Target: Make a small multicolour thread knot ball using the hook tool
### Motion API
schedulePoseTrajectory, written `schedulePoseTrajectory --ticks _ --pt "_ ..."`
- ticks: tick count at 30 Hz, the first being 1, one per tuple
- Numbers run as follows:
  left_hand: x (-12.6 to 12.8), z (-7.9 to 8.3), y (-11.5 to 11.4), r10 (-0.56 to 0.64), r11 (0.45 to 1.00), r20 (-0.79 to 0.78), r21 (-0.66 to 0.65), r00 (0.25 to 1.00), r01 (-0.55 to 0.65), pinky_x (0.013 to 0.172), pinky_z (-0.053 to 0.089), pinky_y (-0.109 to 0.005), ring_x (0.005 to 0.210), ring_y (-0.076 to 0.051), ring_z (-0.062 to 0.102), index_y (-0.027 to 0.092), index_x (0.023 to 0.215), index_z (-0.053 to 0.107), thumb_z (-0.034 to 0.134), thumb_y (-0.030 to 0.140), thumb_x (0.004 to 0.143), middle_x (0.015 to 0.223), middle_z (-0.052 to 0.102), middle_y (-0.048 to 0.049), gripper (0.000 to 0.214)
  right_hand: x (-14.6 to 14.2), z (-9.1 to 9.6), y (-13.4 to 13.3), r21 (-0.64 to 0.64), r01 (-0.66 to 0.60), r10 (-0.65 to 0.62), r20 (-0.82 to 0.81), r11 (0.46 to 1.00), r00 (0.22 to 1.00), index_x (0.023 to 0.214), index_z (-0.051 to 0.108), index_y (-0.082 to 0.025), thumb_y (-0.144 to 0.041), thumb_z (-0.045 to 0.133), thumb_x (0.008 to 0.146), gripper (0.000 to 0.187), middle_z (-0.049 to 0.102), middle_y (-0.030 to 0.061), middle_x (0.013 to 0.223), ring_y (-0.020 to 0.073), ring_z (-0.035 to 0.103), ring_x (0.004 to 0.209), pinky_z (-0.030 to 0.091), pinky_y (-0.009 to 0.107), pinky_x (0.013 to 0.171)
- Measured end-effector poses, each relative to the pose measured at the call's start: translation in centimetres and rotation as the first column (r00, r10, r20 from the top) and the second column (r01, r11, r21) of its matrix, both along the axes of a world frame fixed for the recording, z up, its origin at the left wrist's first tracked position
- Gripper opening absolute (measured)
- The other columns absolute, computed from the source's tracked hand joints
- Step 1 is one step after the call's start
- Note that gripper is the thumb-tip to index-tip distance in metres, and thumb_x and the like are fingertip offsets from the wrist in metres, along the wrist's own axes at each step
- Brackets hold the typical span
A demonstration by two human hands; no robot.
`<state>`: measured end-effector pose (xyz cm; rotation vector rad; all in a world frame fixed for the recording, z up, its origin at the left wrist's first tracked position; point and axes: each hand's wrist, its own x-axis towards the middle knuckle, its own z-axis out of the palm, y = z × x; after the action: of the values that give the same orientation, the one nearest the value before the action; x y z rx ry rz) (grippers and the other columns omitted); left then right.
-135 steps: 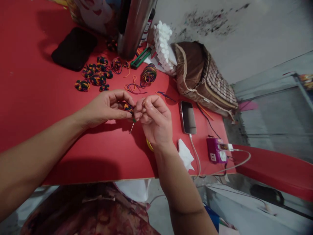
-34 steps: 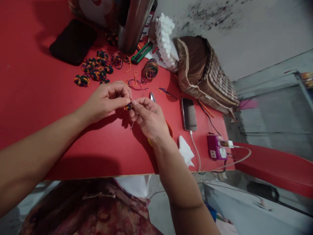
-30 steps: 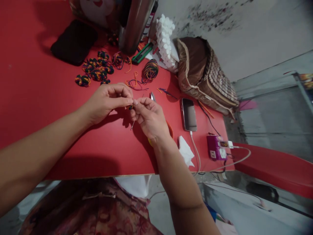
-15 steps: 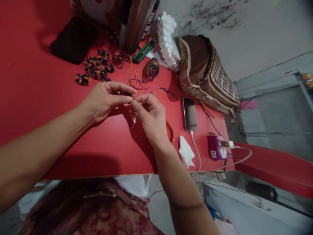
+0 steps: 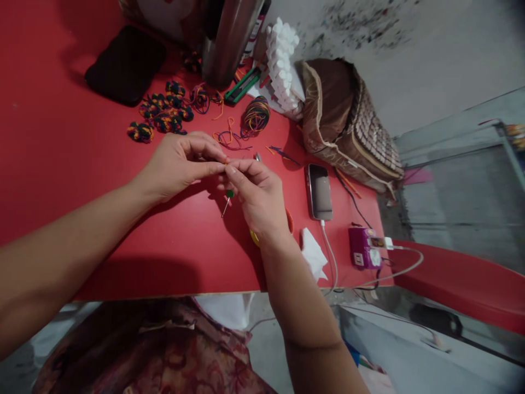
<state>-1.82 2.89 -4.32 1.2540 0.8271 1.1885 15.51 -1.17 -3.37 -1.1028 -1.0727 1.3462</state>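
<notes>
My left hand (image 5: 176, 161) and my right hand (image 5: 260, 194) meet over the red table (image 5: 164, 246), fingertips pinched together. Between them shows a tiny orange bit of yarn (image 5: 226, 161); the fingers hide most of it. Just below the right fingers is a thin metal tool with a green handle (image 5: 229, 194), its tip pointing down; whether the right hand holds it or it lies on the table, I cannot tell. Behind the hands are a multicoloured yarn ball (image 5: 256, 116), loose yarn strands (image 5: 229, 137) and several small knotted yarn pieces (image 5: 166, 112).
A dark flat pouch (image 5: 125, 65), a steel bottle (image 5: 229, 46) and a green cutter (image 5: 243, 86) lie farther back. To the right are a brown bag (image 5: 340, 109), a charging phone (image 5: 319, 191), crumpled white paper (image 5: 314, 254) and a purple box (image 5: 363, 248). An orange ring-shaped edge (image 5: 290, 221) shows behind my right wrist.
My fingertips have drawn closer, covering more of the yarn between them. My right hand has shifted slightly right, and the tool's green handle shows more clearly.
</notes>
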Motion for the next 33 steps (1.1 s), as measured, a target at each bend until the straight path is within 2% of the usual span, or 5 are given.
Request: schedulePoseTrajectory --ticks 6,10,15,20,33 --pt "-0.3 0.1 0.2 0.037 0.991 -0.135 0.136 0.99 -0.018 0.081 0.056 -0.039 0.086 -0.02 0.069 0.026 0.077 0.084 0.087 0.022 0.08 0.093 0.074 -0.0055 0.005 0.2 -0.1 0.2 -0.026 -0.013 0.013 -0.011 1.0 1.0 0.093 0.08 -0.023 -0.04 0.088 0.087 0.019 0.078 -0.0016 0.085 0.0109 0.073 0.074 0.066 0.025 0.07" --pt "0.0 0.1 0.0 0.044 0.999 -0.088 0.033 0.995 -0.041 0.075 0.054 -0.037 0.079 -0.017 0.066 0.024 0.076 0.081 0.086 0.02 0.08 0.089 0.074 -0.0034 0.008 0.3 0.1 0.0 -0.006 0.004 -0.004 0.079 1.0 0.997 0.098 0.077 -0.025 -0.055 0.076 0.095 0.03 0.078 0.0004 0.089 0.0128 0.074 0.074 0.064 0.026 0.064" --pt "0.2 0.5 -0.4 -0.01 0.992 -0.054 -0.13 0.998 0.002 0.072 0.055 -0.033 0.077 -0.017 0.068 0.02 0.08 0.08 0.082 0.017 0.08 0.086 0.075 -0.0034 0.004 0.4 -0.2 0.1 0.275 0.043 -0.139 0.343 0.96 0.929 0.11 0.079 -0.03 -0.037 0.071 0.101 0.014 0.079 0.0009 0.11 0.015 0.074 0.089 0.063 0.031 0.077" --pt "0.0 0.9 -0.4 -0.011 0.995 -0.118 -0.1 0.993 -0.001 0.078 0.056 -0.031 0.083 -0.017 0.069 0.019 0.076 0.078 0.082 0.017 0.075 0.088 0.076 -0.0039 0.005 0.4 -0.4 0.2 0.499 -0.068 -0.247 0.537 0.864 0.807 0.103 0.081 -0.027 -0.023 0.071 0.1 0.011 0.077 0.0016 0.096 0.0179 0.069 0.094 0.057 0.036 0.086" --pt "0.9 0.6 -0.8 0.03 0.988 0.046 -0.154 0.999 -0.023 0.068 0.054 -0.035 0.069 -0.017 0.066 0.022 0.072 0.075 0.083 0.015 0.076 0.076 0.074 -0.0014 0.012 -0.2 0.3 -0.3 0.456 -0.042 -0.254 0.568 0.889 0.782 0.086 0.069 -0.026 -0.029 0.068 0.1 0.014 0.063 0.001 0.085 0.0179 0.055 0.079 0.048 0.037 0.078"
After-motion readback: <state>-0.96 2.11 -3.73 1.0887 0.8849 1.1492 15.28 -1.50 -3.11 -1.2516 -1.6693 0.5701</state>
